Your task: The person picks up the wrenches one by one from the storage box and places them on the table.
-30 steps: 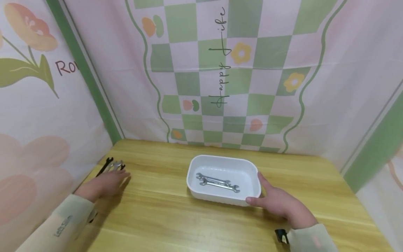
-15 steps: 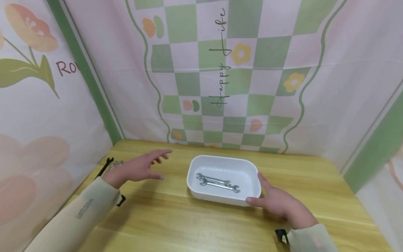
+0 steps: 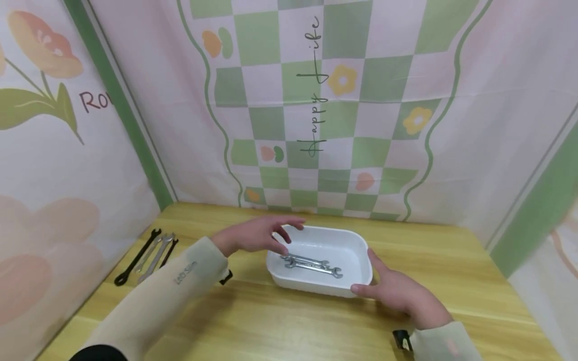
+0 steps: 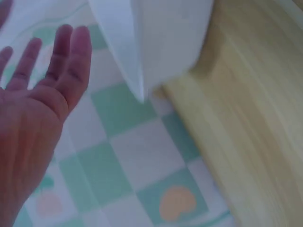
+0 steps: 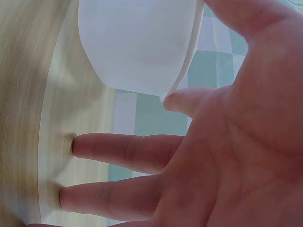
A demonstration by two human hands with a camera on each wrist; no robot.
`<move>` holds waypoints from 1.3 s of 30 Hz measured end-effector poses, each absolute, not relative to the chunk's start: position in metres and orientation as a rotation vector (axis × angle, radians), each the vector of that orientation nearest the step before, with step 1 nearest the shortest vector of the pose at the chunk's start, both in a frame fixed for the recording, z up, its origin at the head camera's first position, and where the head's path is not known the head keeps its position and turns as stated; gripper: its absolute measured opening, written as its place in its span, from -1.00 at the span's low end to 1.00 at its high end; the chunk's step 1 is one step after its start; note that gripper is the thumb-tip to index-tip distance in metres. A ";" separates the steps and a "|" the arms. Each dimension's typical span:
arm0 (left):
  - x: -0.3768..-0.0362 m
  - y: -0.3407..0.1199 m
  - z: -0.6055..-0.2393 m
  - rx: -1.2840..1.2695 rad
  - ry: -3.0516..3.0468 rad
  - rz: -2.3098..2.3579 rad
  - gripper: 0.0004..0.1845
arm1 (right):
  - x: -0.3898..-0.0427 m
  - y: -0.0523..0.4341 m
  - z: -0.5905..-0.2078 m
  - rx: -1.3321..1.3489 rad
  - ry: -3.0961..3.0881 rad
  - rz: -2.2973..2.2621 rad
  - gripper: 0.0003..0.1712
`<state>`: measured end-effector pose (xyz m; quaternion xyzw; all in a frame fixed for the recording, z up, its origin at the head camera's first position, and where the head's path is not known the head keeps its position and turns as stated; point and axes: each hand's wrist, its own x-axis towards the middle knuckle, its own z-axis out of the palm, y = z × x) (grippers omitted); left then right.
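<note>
A white plastic container [image 3: 338, 244] stands on the table with silver open-end wrenches [image 3: 313, 268] lying in it. My left hand [image 3: 257, 234] is over the container's left end, its fingers spread and loosely bent around nothing. In the left wrist view, the container's wall [image 4: 175, 38] is apart from the left hand's fingers. At the right end, my right hand [image 3: 399, 290] touches the container with thumb and index finger at the rim. The right wrist view shows the other fingers [image 5: 125, 149] of that hand stretched out straight, down toward the tabletop.
At the table's left side lie several wrenches in a row, a long black wrench [image 3: 137, 256] outermost and a short black wrench [image 3: 170, 250] innermost, with silver wrenches [image 3: 157, 258] between. Printed curtains [image 3: 343, 115] hang behind and beside the wooden table [image 3: 293, 326].
My left hand has moved right, from beside the wrenches on the left to over the container, uncovering those wrenches. The right hand stays at the container's right end.
</note>
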<state>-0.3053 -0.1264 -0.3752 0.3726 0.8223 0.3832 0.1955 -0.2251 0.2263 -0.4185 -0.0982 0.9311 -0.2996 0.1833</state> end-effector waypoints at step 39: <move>-0.322 -0.034 -0.426 1.224 2.451 0.348 -0.33 | -0.225 0.225 -0.417 -0.243 2.627 -0.836 0.39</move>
